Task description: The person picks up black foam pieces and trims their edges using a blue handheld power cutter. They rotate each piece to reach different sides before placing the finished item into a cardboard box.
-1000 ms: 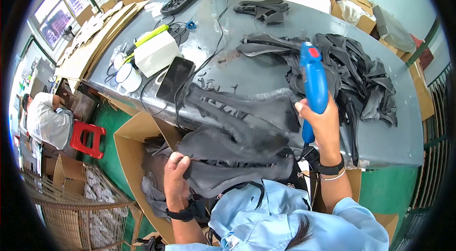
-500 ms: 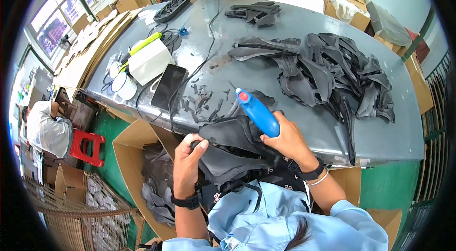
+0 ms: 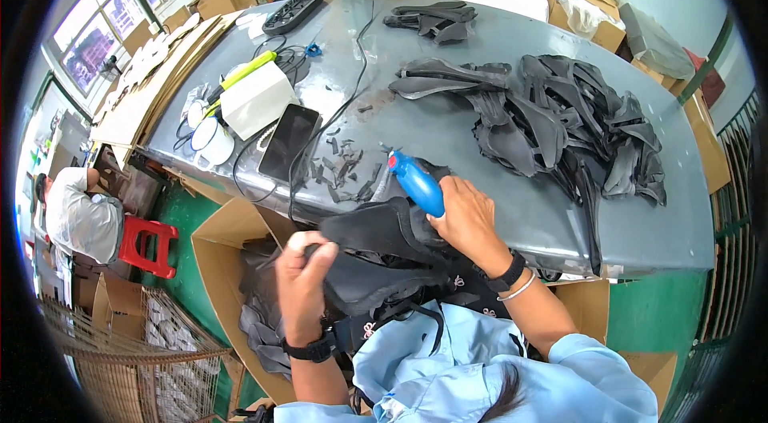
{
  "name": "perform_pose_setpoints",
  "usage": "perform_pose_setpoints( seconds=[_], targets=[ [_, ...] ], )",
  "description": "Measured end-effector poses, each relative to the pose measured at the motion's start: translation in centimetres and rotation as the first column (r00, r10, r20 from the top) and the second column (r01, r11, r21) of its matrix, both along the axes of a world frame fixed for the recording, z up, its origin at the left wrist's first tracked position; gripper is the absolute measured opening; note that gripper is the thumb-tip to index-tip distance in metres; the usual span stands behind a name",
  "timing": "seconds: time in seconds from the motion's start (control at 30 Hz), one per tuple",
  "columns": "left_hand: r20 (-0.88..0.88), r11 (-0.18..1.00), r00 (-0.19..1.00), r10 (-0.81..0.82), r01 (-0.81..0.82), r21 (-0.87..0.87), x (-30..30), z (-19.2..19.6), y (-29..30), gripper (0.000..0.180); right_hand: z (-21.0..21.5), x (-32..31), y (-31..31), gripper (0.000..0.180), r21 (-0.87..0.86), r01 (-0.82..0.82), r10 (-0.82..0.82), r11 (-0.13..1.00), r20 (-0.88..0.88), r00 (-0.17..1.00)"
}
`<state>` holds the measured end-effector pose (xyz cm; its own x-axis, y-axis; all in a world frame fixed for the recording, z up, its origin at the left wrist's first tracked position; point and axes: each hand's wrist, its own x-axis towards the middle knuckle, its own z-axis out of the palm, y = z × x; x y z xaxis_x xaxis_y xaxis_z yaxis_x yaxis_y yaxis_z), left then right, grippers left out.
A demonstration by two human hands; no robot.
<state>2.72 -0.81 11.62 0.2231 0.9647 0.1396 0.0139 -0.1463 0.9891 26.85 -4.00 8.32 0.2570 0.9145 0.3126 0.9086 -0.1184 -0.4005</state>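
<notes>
In my right hand (image 3: 468, 215) is a blue hand tool (image 3: 419, 185) with a red part and a narrow tip at its far end, pointing away to the left. A dark grey, curved, padded foam-like piece (image 3: 374, 231) lies across my lap at the table's front edge, below the tool. My left hand (image 3: 302, 279) is closed in a pinch at that piece's left edge; a small dark bit shows between thumb and finger, too little to name. Small dark scraps (image 3: 342, 167) are scattered on the table just beyond.
Dark grey pieces (image 3: 520, 127) lie heaped on the table (image 3: 640, 235) to the right. A phone (image 3: 290, 143), white mug (image 3: 211, 141) and cables are at the left. An open carton (image 3: 218, 263) with dark pieces stands beside me. Further left, a person (image 3: 80, 207) sits on a red stool (image 3: 150, 247).
My left hand has moved left and slightly down, its fingers now pinched at the piece's edge. My right hand with the blue tool has shifted slightly left.
</notes>
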Motion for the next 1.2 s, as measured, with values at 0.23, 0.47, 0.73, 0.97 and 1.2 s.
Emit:
perform_pose_setpoints(
  seconds=[0.23,0.47,0.73,0.97,1.2],
  targets=[
    [-0.077,0.996,0.996,-0.039,0.033,-0.082,-0.9,1.4,-1.2,0.008,0.5,1.7,0.3,0.037,0.075,0.191,-0.195,0.979,0.058,0.979],
    [-0.010,0.954,0.972,-0.233,0.226,-0.196,2.0,-0.1,-1.5,0.010,6.0,0.6,-4.9,0.053,-0.083,-0.210,0.110,0.974,-0.637,0.763],
    [-0.221,0.798,0.820,-0.527,0.389,-0.461,1.3,-6.9,-2.1,0.020,5.1,4.0,-6.2,0.049,0.042,-0.001,0.031,0.999,-0.733,0.679],
    [-0.917,0.887,0.390,-0.089,0.450,0.106,5.0,-15.1,-2.1,0.069,6.2,4.9,-7.1,0.053,0.084,0.203,-0.015,0.976,-0.896,0.443],
    [-0.202,0.800,0.797,-0.569,0.481,-0.358,-1.0,-11.6,-0.4,0.021,5.6,6.6,-8.0,0.050,0.092,0.264,-0.028,0.960,-0.907,0.420]
  ],
)
